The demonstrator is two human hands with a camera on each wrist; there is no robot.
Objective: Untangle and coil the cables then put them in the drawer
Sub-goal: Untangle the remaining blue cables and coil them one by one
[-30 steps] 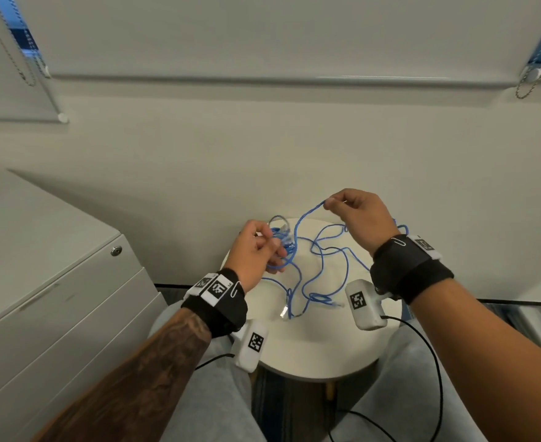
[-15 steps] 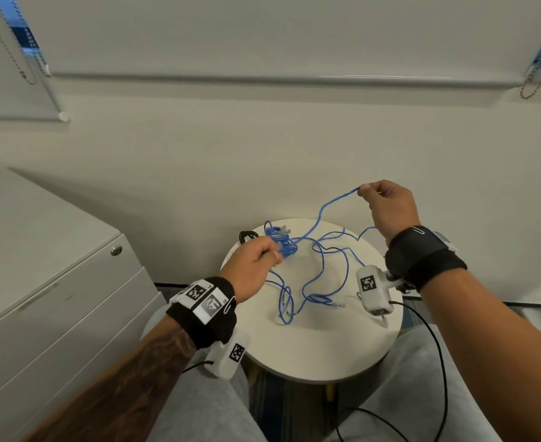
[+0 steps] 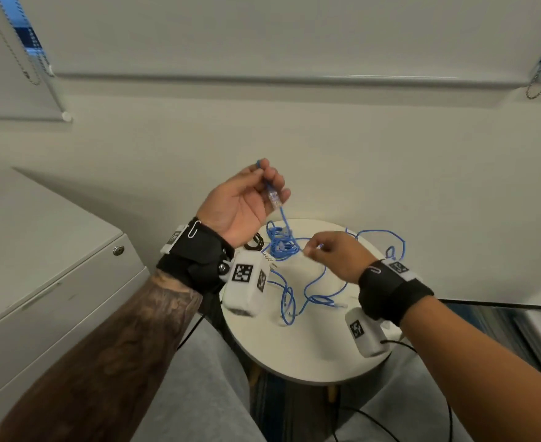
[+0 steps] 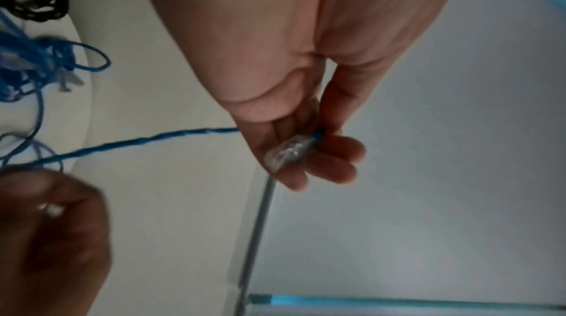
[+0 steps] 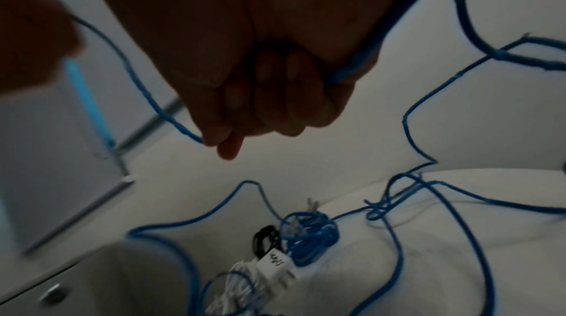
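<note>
A thin blue network cable (image 3: 318,290) sprawls in loops over the round white table (image 3: 310,355), with a knotted bunch (image 3: 282,245) near the table's back. My left hand (image 3: 267,186) is raised above the table, palm toward me, and pinches the cable just behind its clear plug (image 3: 274,200); the plug (image 4: 286,153) lies across my fingers. My right hand (image 3: 314,248) hovers low beside the bunch and pinches a strand of the same cable (image 5: 340,74) between curled fingers. The cabinet's drawers (image 3: 55,301) on the left are closed.
A small black coiled cable (image 3: 256,242) and a bundled white cable (image 5: 260,273) lie at the table's back left, beside the blue bunch. The grey cabinet has a round lock (image 3: 118,250) at its top corner. A wall stands right behind the table. My knees flank the table.
My left hand has left the bunch and risen with the plug end of the blue cable. My right hand has dropped from high on the right to just beside the bunch.
</note>
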